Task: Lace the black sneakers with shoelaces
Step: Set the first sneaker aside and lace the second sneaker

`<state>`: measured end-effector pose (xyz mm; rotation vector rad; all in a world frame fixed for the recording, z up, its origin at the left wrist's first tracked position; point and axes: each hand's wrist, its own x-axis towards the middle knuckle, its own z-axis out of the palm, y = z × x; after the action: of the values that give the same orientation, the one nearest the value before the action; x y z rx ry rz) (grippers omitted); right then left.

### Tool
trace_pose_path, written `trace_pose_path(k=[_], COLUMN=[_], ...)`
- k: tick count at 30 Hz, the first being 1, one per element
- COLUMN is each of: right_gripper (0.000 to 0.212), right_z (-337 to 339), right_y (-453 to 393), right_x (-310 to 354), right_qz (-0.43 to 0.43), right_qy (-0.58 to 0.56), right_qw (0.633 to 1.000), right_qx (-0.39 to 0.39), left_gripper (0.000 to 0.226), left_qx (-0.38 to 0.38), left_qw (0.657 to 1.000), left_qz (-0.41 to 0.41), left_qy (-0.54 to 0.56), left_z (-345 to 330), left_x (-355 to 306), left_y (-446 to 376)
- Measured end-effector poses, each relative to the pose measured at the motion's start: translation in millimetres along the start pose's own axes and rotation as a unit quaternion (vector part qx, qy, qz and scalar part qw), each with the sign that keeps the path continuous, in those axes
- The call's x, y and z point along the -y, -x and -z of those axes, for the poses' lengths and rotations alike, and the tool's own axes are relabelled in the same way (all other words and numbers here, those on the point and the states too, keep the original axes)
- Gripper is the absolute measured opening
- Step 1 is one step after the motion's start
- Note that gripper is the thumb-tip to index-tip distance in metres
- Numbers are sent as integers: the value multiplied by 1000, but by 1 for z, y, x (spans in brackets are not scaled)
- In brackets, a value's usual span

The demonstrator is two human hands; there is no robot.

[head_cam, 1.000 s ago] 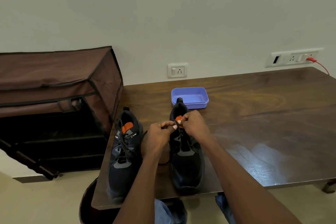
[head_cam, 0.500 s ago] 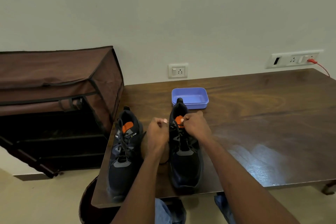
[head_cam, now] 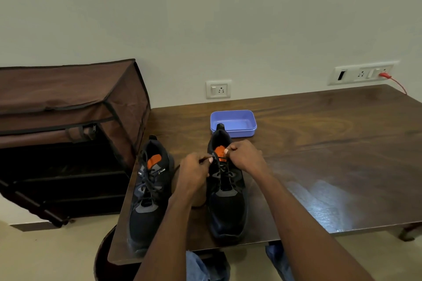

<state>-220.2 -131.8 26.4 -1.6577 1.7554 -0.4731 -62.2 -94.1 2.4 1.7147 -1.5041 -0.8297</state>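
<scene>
Blue tray (head_cam: 233, 122), at 12 o'clock from the right sneaker (head_cam: 226, 191), apparently empty. Left hand (head_cam: 194, 173) and right hand (head_cam: 245, 157) each pinch the shoelace (head_cam: 214, 158) at its tongue; fingertips partly hidden. Left sneaker (head_cam: 148, 189) at 9 o'clock.

The left hand (head_cam: 194, 172) has shifted back toward the right sneaker (head_cam: 227, 189), closing its gap to the right hand (head_cam: 243, 156). Both pinch the shoelace (head_cam: 206, 159) at the top eyelets as before.
</scene>
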Motion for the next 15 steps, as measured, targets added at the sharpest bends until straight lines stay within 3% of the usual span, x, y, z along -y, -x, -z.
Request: trace_pose_path(k=[3, 5, 6, 8, 12, 13, 15], right_gripper=[23, 22, 21, 20, 20, 21, 21], right_z=[2, 0, 0, -1, -1, 0, -1], right_y=[0, -2, -3, -3, -2, -3, -2], right_x=[-1, -2, -1, 0, -2, -3, -4], right_qz=[-12, -15, -13, -5, 10, 11, 19], right_qy=[-14, -32, -45, -66, -74, -74, -69], right_qw=[1000, 999, 999, 998, 997, 997, 997], right_qx=[4, 12, 14, 22, 27, 25, 23], left_gripper=[17, 18, 17, 19, 25, 17, 21], left_qx=[-184, -321, -354, -366, -336, -315, -198], left_qw=[978, 924, 903, 900, 933, 941, 972], left_qz=[36, 90, 115, 134, 91, 79, 66], left_qy=[92, 187, 214, 193, 96, 95, 111], left_z=[12, 23, 25, 24, 19, 19, 20], left_x=[0, 5, 9, 11, 4, 1, 1], left_y=[2, -1, -3, -5, -1, 1, 5])
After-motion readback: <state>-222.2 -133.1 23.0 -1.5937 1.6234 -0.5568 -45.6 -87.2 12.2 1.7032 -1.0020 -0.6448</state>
